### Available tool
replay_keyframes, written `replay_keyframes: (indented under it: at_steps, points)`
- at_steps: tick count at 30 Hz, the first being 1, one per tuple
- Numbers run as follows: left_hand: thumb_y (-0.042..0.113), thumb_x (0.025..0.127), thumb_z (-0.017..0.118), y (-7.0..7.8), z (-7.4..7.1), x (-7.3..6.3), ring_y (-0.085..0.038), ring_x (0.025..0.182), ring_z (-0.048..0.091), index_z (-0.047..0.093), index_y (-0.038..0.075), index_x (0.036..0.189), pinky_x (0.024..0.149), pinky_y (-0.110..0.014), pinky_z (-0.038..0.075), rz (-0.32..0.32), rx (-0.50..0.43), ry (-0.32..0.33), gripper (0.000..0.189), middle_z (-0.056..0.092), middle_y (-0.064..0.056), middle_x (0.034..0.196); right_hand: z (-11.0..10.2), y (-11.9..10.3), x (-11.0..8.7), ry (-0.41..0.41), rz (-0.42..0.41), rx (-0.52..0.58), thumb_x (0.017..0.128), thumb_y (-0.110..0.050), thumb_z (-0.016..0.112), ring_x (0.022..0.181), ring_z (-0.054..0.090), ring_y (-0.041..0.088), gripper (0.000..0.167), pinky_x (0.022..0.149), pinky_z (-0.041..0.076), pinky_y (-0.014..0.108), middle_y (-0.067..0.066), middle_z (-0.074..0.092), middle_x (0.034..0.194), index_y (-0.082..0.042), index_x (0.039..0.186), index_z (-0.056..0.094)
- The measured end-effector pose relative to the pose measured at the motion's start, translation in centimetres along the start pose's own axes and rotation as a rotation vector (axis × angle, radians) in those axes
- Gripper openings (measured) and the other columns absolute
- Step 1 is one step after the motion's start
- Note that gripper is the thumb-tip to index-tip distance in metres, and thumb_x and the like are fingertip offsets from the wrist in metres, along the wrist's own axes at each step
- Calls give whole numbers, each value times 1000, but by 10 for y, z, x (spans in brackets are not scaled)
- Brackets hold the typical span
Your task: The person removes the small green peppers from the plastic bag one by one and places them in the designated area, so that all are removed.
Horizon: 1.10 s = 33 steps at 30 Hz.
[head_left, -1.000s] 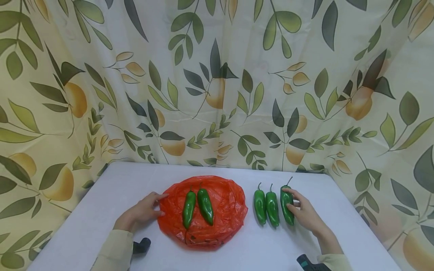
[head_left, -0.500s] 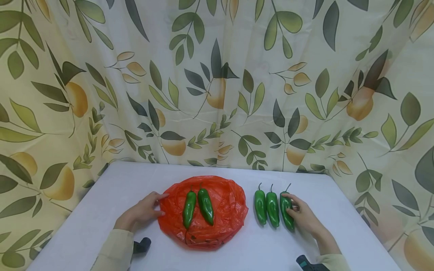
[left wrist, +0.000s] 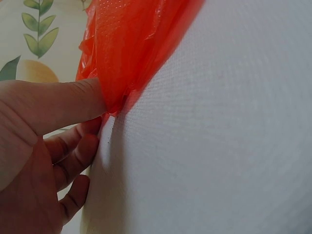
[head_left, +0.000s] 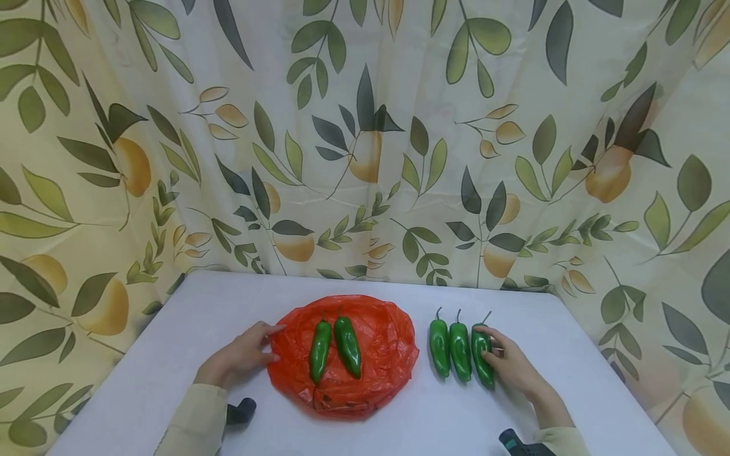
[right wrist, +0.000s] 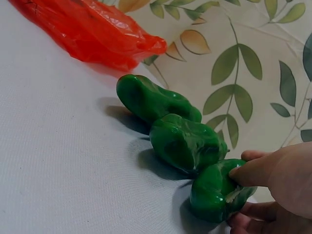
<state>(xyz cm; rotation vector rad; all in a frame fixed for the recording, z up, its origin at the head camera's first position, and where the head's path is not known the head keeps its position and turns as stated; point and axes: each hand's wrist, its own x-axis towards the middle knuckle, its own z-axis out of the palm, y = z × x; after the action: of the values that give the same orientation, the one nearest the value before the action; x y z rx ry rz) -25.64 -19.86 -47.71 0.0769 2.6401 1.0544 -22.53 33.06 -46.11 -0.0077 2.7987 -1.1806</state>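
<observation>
Leaf-print cloth (head_left: 422,158) hung behind white tbl (head_left: 239,294); red bag (head_left: 384,364) lay on it, w/ peppers on the bag and to its R.
L hand (head_left: 239,354) was at bag's L edge, thumb touching the plastic, other fingers bent nearby; whether it pinched, I could not tell. On bag lay L pepper (head_left: 320,351) & R pepper (head_left: 348,348), side by side, apart, stems to far side. On tbl, 1st pepper (head_left: 440,349), 2nd pepper (head_left: 460,353) & 3rd pepper (head_left: 480,348) made a row. R hand (head_left: 510,364) held the 3rd, thumb and fingers around it, just beside the 2nd.
</observation>
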Motion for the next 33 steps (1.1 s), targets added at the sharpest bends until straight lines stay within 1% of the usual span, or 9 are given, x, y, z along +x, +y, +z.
replay_keyframes:
  at_steps: [6,12,13,18,19,21,24,28,33]
  points:
    - [15,86,79,3,-1,0,-30,126,52,54,21,147,104,-56,51,2,2,4,67,56,-4,128,-1,0,0,2,-5,-4,100,-2,52,126,52,57,55,101,52,61,41,35,150,-6,153,38]
    - [14,86,78,3,0,1,-32,129,51,54,22,147,106,-58,49,-5,-8,3,66,56,-4,130,-2,1,1,3,0,-9,100,-4,53,120,57,46,55,89,58,44,39,33,152,-5,153,38]
    - [14,86,79,3,0,1,-32,130,51,53,23,147,106,-59,49,-9,-12,2,67,56,-4,131,-2,1,0,3,2,-11,100,-5,53,121,56,46,56,89,58,43,39,32,153,-5,154,38]
    - [15,85,79,1,1,3,-32,130,50,54,24,147,107,-58,49,-19,-13,4,68,56,-3,130,-2,0,0,2,9,-33,101,-6,52,129,49,50,56,98,53,54,39,31,154,-5,155,37]
    - [14,85,79,1,1,3,-32,130,50,53,24,147,107,-58,49,-20,-14,4,68,56,-3,130,-2,0,0,3,12,-34,101,-6,52,127,50,48,56,97,53,52,38,32,154,-6,155,37]
    - [14,85,79,1,1,4,-33,131,50,54,23,147,108,-59,48,-21,-18,2,68,56,-4,130,-2,1,0,6,14,-32,101,-5,51,116,56,41,56,88,55,43,38,35,152,-6,155,37]
    - [12,86,78,1,1,4,-34,130,50,54,22,147,107,-60,48,-15,-14,4,66,56,-5,129,-1,1,1,10,15,-20,100,-4,51,98,57,28,56,74,51,31,38,38,149,-5,154,37]
    - [12,86,78,1,1,3,-33,129,51,54,21,146,106,-59,48,-3,1,8,65,56,-5,128,0,1,1,9,22,-8,100,-3,50,87,54,20,56,68,49,28,37,39,147,-5,155,36]
    - [14,86,79,1,1,1,-30,126,52,54,22,147,105,-57,50,0,22,13,67,56,-4,128,0,1,1,7,18,-5,100,-4,51,88,56,21,57,69,50,29,39,37,148,-5,155,36]
